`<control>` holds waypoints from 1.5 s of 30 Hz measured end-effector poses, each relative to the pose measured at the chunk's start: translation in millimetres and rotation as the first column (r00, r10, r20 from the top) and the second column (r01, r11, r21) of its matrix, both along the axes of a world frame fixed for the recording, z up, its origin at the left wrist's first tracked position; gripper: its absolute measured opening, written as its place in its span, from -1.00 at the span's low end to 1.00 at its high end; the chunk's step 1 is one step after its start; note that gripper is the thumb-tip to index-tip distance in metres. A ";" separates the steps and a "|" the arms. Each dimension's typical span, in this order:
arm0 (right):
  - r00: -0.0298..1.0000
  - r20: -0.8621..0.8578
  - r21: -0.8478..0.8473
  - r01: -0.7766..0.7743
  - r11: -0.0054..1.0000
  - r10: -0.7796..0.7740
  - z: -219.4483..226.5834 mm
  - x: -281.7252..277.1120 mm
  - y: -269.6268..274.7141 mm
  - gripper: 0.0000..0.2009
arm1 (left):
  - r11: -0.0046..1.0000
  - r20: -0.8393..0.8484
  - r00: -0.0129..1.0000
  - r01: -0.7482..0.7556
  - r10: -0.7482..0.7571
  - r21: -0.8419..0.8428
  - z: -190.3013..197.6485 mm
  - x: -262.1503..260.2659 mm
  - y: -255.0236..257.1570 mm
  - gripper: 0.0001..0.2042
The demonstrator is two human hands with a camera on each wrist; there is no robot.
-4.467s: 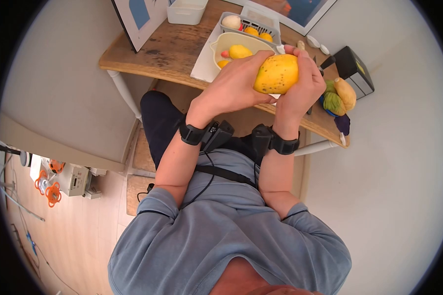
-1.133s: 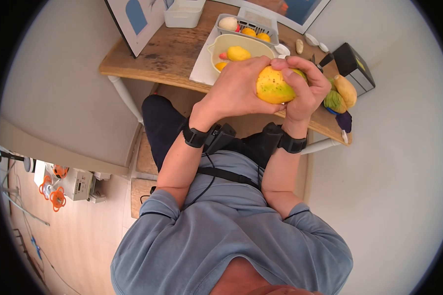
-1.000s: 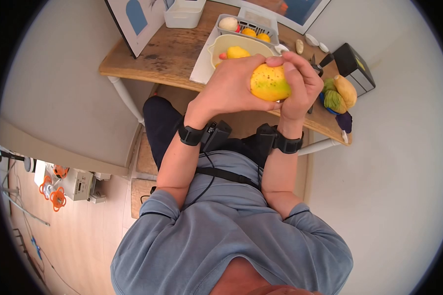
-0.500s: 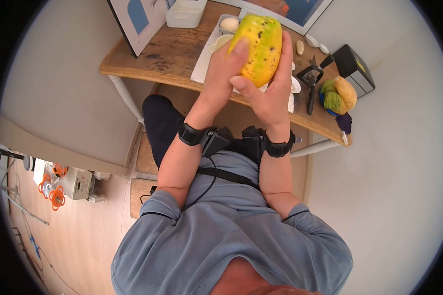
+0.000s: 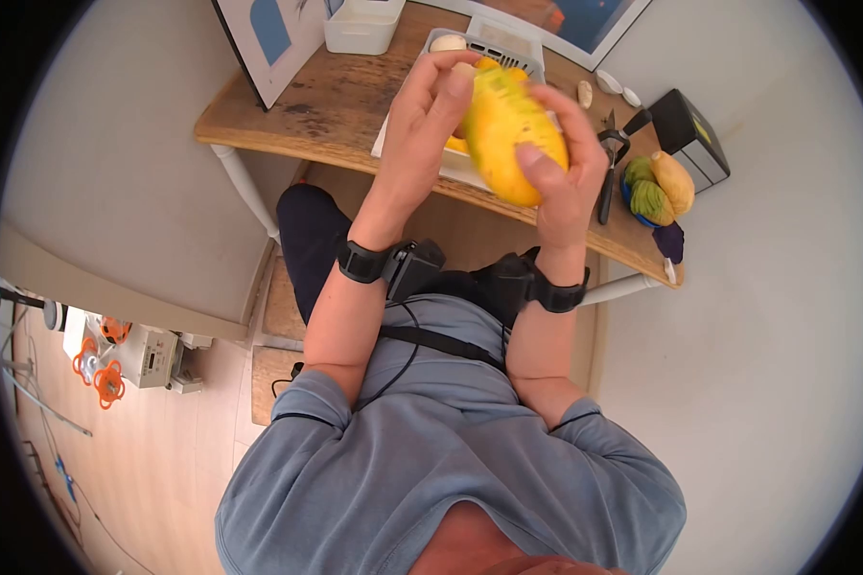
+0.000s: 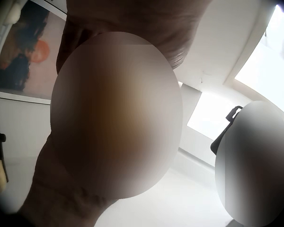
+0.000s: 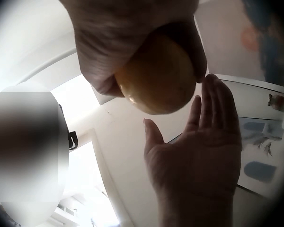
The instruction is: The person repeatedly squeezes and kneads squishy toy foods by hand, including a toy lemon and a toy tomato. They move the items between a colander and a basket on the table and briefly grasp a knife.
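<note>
A large yellow papaya (image 5: 518, 144) with green patches and dark specks is held up over the front of the table. My right hand (image 5: 571, 168) grips it from the right, thumb across its near side. In the right wrist view the papaya (image 7: 157, 78) sits within the right hand's curled fingers. To its left, my left hand (image 5: 417, 129) is raised with fingers spread. The right wrist view shows that left hand (image 7: 194, 156) palm-on, apart from the fruit. A blurred patch covers much of the left wrist view.
Behind the papaya, a grey basket (image 5: 537, 65) stands on the wooden table (image 5: 297, 110). Black-handled tools (image 5: 606, 196) lie to the right, beside green and tan produce (image 5: 657, 189) in a blue bowl. A black box (image 5: 690, 139) and a white tub (image 5: 362, 29) stand farther out.
Both hands held and turned the papaya earlier. It has since tilted and moved slightly right and down with my right hand, while my left hand has let go and moved left.
</note>
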State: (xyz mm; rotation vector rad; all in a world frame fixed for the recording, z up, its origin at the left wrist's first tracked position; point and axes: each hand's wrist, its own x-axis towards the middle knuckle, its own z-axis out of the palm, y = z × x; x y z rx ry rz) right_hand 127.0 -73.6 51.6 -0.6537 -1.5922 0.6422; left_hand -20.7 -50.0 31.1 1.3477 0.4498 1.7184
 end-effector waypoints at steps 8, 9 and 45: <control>0.953 -0.292 -0.271 -0.004 0.963 -0.078 3.4 0.3 -1.9 -0.74 | 0.996 -0.123 0.991 0.038 -0.049 -0.086 -5.4 6.9 4.4 -0.71; 0.942 -0.279 -0.171 0.140 0.975 -0.184 3.0 -2.0 0.6 -0.73 | 0.990 -0.066 0.997 0.024 -0.033 -0.136 -1.9 6.4 0.4 -0.72; 0.999 -0.026 0.043 -0.026 0.999 0.027 -10.0 -31.5 -1.1 -0.21 | 0.856 0.411 0.847 0.457 -0.336 -0.241 4.0 11.9 -9.7 -0.51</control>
